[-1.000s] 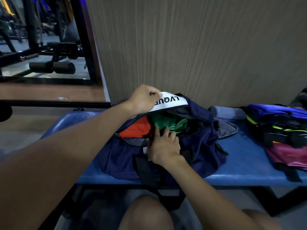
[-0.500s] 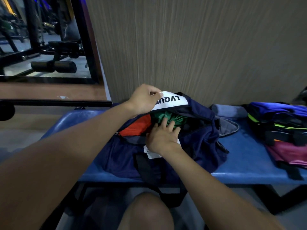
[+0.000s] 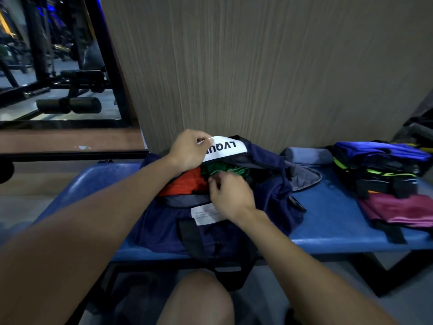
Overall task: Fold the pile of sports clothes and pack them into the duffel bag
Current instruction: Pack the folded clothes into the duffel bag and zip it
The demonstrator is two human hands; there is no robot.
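1. The navy bag [image 3: 222,221] sits at the middle of the blue bench [image 3: 332,221], against the wall, its mouth held open toward the person

2. The left hand [image 3: 187,150] is up at the bag's far lip, fingers curled and pinched on the white-labelled flap [image 3: 225,147], lifting it clear of the opening

3. The right hand [image 3: 230,195] is at the near lip of the opening, fingers bent and bunched at the edge of the green garment [image 3: 222,170]; it is blurred, so I cannot tell whether they truly grip the cloth or just press it down

4. Inside the bag an orange garment [image 3: 185,184] lies toward the left end and the green one beside it, further in; both look folded and stowed, though most of each is hidden

5. Toward the right end of the bench a stack [image 3: 379,170] of blue, black and neon-trimmed clothes lies well apart from the bag, with a maroon piece [image 3: 403,209] at the front edge, below it

6. A grey roll [image 3: 309,154] lies at the back edge, between bag and stack

7. My reading: packing is under way but well short of done, with two items in and the stack on the right left to go in; whether those are already folded I can only partly judge, as they look roughly flat
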